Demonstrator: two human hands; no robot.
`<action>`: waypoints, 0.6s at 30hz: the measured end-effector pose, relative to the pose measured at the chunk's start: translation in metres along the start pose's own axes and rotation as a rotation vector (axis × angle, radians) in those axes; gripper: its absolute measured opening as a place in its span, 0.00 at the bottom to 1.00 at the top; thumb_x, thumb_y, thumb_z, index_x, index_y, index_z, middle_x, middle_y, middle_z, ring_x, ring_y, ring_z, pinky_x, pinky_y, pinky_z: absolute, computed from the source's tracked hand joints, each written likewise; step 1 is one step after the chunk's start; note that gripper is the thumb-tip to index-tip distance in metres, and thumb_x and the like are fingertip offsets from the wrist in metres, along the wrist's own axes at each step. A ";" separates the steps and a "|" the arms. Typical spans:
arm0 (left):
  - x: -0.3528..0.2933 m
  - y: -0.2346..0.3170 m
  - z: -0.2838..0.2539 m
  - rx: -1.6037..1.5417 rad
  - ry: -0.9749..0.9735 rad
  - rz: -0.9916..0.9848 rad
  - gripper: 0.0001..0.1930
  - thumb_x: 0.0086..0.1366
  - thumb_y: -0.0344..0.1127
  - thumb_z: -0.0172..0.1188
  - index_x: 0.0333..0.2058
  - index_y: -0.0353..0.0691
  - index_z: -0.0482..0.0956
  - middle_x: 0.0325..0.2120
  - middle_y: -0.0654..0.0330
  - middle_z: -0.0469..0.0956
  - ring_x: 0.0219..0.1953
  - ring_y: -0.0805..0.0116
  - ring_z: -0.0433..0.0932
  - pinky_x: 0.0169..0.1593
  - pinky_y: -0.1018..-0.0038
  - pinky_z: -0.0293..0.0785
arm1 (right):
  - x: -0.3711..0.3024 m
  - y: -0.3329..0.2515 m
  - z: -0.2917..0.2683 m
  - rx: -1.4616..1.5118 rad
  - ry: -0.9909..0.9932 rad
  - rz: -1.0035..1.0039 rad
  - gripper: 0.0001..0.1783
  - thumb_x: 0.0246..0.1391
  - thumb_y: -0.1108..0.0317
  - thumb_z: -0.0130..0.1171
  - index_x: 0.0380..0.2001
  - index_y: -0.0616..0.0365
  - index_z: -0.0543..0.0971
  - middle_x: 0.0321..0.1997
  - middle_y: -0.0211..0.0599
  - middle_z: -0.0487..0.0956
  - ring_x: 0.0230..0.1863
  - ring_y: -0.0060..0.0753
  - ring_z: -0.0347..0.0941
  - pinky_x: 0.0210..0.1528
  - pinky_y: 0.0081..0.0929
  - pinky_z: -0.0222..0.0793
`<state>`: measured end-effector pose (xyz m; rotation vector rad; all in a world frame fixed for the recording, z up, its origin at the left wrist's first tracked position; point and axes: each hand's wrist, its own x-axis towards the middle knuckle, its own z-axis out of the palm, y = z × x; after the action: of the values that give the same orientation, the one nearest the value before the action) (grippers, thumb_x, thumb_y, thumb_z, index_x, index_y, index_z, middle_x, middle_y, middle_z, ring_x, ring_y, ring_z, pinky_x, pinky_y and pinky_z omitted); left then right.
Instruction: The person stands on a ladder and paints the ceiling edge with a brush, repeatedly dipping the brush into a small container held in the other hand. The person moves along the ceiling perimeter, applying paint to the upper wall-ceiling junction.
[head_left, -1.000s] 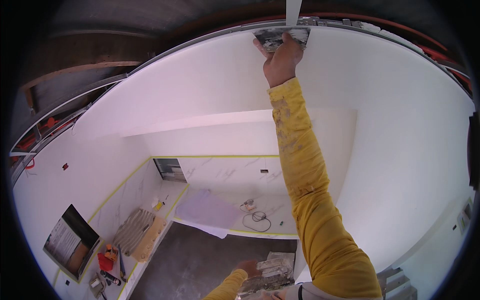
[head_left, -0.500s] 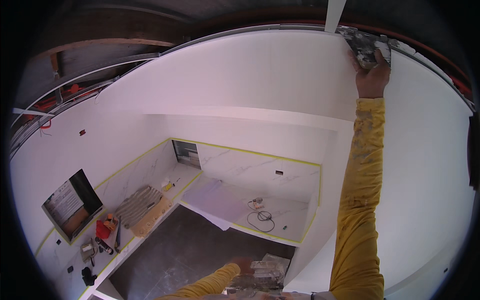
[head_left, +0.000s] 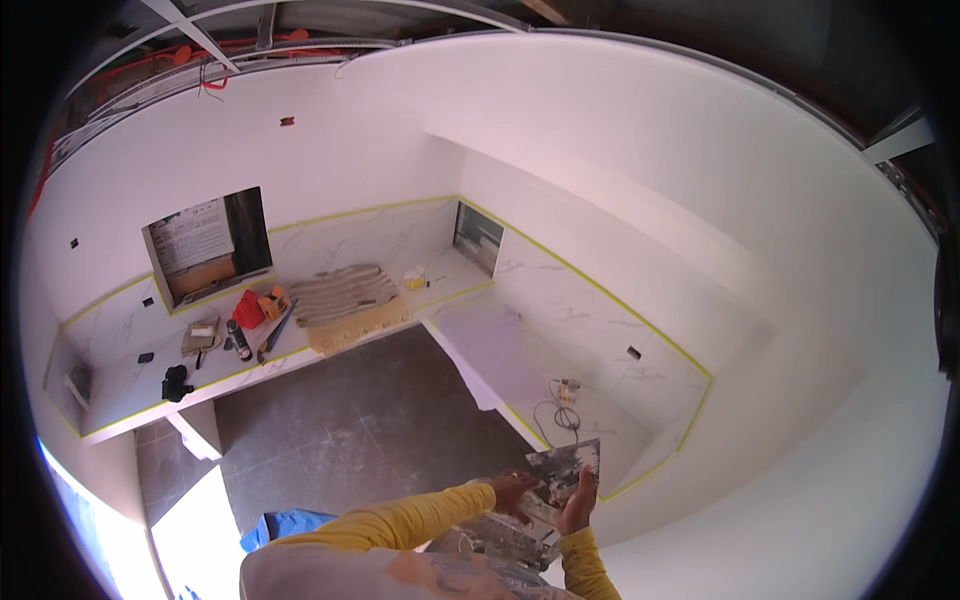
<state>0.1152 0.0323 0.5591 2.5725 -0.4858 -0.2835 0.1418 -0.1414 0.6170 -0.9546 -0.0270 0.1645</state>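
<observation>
In front of my body, my right hand (head_left: 577, 503) grips a flat rectangular plastering plate (head_left: 562, 462), dark and smeared with white filler. Its thumb lies over the plate's face. My left hand (head_left: 513, 495) is close by at the plate's left edge, fingers stretched and apart. Whether they touch the plate I cannot tell. Below both hands is a filler-crusted surface (head_left: 490, 537), partly hidden by my left forearm and body. Yellow sleeves cover both arms.
White walls meet marble-patterned counters edged with yellow tape. A corded tool (head_left: 567, 388) lies on the right counter beside a pale sheet (head_left: 485, 345). Striped cloth (head_left: 345, 292), a red bag (head_left: 249, 308) and a black flask (head_left: 239, 340) sit on the left one. Ceiling framing (head_left: 455, 10) runs overhead.
My right hand has come down from the top of the wall with the plate, to beside my left hand. The view has swung left, bringing more of the left counter in.
</observation>
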 end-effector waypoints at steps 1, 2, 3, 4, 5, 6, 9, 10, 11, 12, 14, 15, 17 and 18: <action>-0.004 0.008 0.005 -0.016 -0.018 -0.014 0.55 0.47 0.65 0.72 0.67 0.42 0.61 0.66 0.47 0.64 0.70 0.45 0.58 0.72 0.56 0.51 | -0.003 0.009 -0.007 -0.042 -0.002 -0.022 0.19 0.68 0.51 0.53 0.51 0.54 0.75 0.44 0.28 0.81 0.34 0.23 0.79 0.25 0.22 0.73; -0.005 0.009 0.006 -0.353 0.170 0.224 0.49 0.55 0.63 0.67 0.67 0.39 0.61 0.66 0.42 0.62 0.68 0.41 0.59 0.71 0.56 0.53 | -0.003 0.013 -0.013 -0.165 0.126 0.025 0.20 0.68 0.50 0.53 0.52 0.54 0.75 0.45 0.29 0.81 0.36 0.24 0.79 0.29 0.22 0.75; -0.003 0.023 0.012 -0.632 0.381 0.350 0.42 0.62 0.60 0.62 0.66 0.38 0.62 0.66 0.43 0.62 0.69 0.44 0.59 0.71 0.57 0.52 | -0.002 0.010 -0.015 -0.160 0.012 0.116 0.22 0.68 0.51 0.53 0.54 0.55 0.75 0.47 0.30 0.81 0.43 0.25 0.79 0.40 0.25 0.77; 0.003 0.028 0.010 -0.517 0.304 0.263 0.37 0.69 0.58 0.54 0.66 0.37 0.62 0.65 0.44 0.65 0.68 0.52 0.62 0.69 0.61 0.55 | 0.001 0.004 -0.015 -0.163 -0.074 0.176 0.24 0.68 0.50 0.54 0.56 0.56 0.74 0.50 0.32 0.80 0.50 0.26 0.78 0.51 0.26 0.75; 0.006 0.031 0.009 -0.770 0.266 0.074 0.33 0.72 0.57 0.50 0.64 0.36 0.65 0.60 0.49 0.68 0.62 0.58 0.64 0.66 0.64 0.59 | 0.003 0.000 -0.013 -0.142 -0.129 0.189 0.19 0.67 0.51 0.54 0.48 0.54 0.78 0.42 0.30 0.82 0.38 0.23 0.79 0.39 0.25 0.76; 0.008 0.035 0.006 -1.012 0.255 -0.038 0.30 0.75 0.55 0.46 0.62 0.36 0.67 0.55 0.54 0.71 0.56 0.64 0.66 0.62 0.67 0.62 | 0.009 -0.013 -0.011 -0.310 -0.167 0.211 0.17 0.66 0.49 0.55 0.40 0.52 0.78 0.31 0.26 0.80 0.23 0.22 0.75 0.26 0.24 0.70; 0.016 0.029 -0.010 -1.117 0.513 -0.137 0.31 0.76 0.60 0.39 0.49 0.33 0.76 0.39 0.61 0.77 0.42 0.72 0.70 0.49 0.70 0.69 | 0.006 -0.039 -0.008 -0.528 -0.344 0.261 0.21 0.65 0.46 0.56 0.37 0.55 0.78 0.24 0.25 0.75 0.19 0.20 0.69 0.23 0.22 0.65; 0.020 0.023 -0.014 -1.073 0.780 0.061 0.35 0.75 0.64 0.38 0.45 0.33 0.77 0.37 0.60 0.79 0.41 0.71 0.71 0.48 0.69 0.70 | -0.003 -0.043 -0.011 -0.568 -0.416 0.226 0.22 0.64 0.47 0.56 0.38 0.57 0.78 0.24 0.24 0.74 0.21 0.19 0.69 0.25 0.22 0.67; 0.020 0.008 -0.022 -0.984 0.622 -0.134 0.33 0.74 0.62 0.42 0.47 0.33 0.78 0.40 0.56 0.82 0.44 0.65 0.77 0.52 0.69 0.71 | -0.013 -0.053 -0.020 -0.718 -0.479 0.191 0.20 0.65 0.51 0.56 0.38 0.59 0.78 0.24 0.25 0.76 0.23 0.18 0.70 0.26 0.20 0.68; 0.021 -0.004 -0.025 -0.854 0.541 -0.170 0.31 0.74 0.60 0.44 0.47 0.33 0.79 0.41 0.54 0.82 0.46 0.63 0.78 0.53 0.68 0.71 | -0.028 -0.056 -0.032 -0.821 -0.490 0.376 0.17 0.66 0.53 0.56 0.38 0.58 0.78 0.25 0.25 0.76 0.23 0.18 0.71 0.26 0.20 0.69; 0.017 -0.024 -0.016 -0.595 0.371 -0.281 0.28 0.74 0.57 0.47 0.48 0.33 0.79 0.43 0.50 0.83 0.49 0.57 0.80 0.54 0.67 0.71 | -0.066 -0.041 -0.068 -0.866 -0.656 0.708 0.13 0.66 0.58 0.55 0.39 0.56 0.79 0.26 0.24 0.77 0.24 0.17 0.71 0.26 0.17 0.68; 0.015 -0.028 -0.007 -0.497 0.370 -0.299 0.30 0.72 0.61 0.47 0.45 0.36 0.81 0.36 0.35 0.80 0.47 0.35 0.77 0.46 0.58 0.75 | -0.086 -0.020 -0.086 -0.976 -0.716 0.822 0.12 0.64 0.57 0.56 0.38 0.54 0.80 0.25 0.23 0.77 0.25 0.16 0.72 0.27 0.17 0.69; 0.008 -0.032 0.010 -0.538 0.429 -0.268 0.28 0.71 0.59 0.51 0.45 0.35 0.81 0.35 0.40 0.82 0.45 0.42 0.80 0.45 0.59 0.75 | -0.118 0.041 -0.123 -1.256 -0.797 0.840 0.16 0.60 0.56 0.56 0.35 0.59 0.82 0.31 0.42 0.82 0.32 0.38 0.78 0.39 0.34 0.74; -0.001 -0.029 0.019 -0.556 0.394 -0.322 0.27 0.70 0.58 0.53 0.44 0.34 0.81 0.35 0.42 0.82 0.44 0.46 0.82 0.45 0.60 0.76 | -0.132 0.071 -0.142 -1.345 -0.713 0.713 0.17 0.58 0.57 0.55 0.37 0.60 0.82 0.35 0.52 0.82 0.37 0.51 0.79 0.45 0.40 0.73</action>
<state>0.1176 0.0481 0.5280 2.0702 0.1427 -0.0076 0.0161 -0.2360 0.4840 -2.1707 -0.5086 1.2540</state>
